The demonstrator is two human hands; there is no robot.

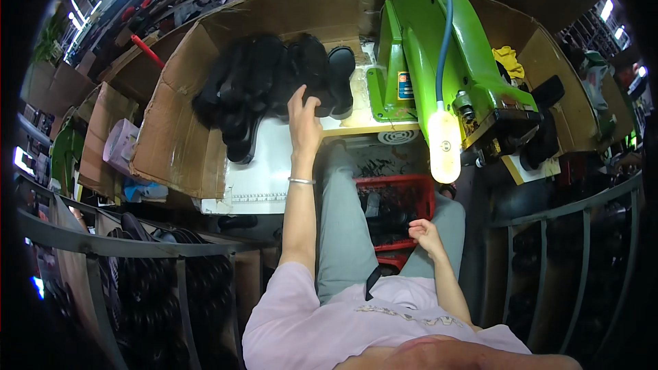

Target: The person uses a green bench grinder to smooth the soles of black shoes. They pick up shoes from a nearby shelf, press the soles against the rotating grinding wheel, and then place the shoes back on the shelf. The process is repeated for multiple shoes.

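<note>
A pile of black shoes lies on the white tabletop, against the cardboard at its back. My left hand reaches over the table's front edge to the near side of the pile. Its fingers are apart and point at the shoes, and I see nothing held in it. Down by my right thigh, my right hand hovers in front of a red crate, its fingers loosely bent with nothing visible in them. A green machine stands right of the pile, with a lit lamp on its front.
Cardboard walls surround the work table. A blue cable runs down the machine. Yellow cloth lies behind it at the right. Metal racks with black footwear flank me. The red crate sits between my legs, under the table.
</note>
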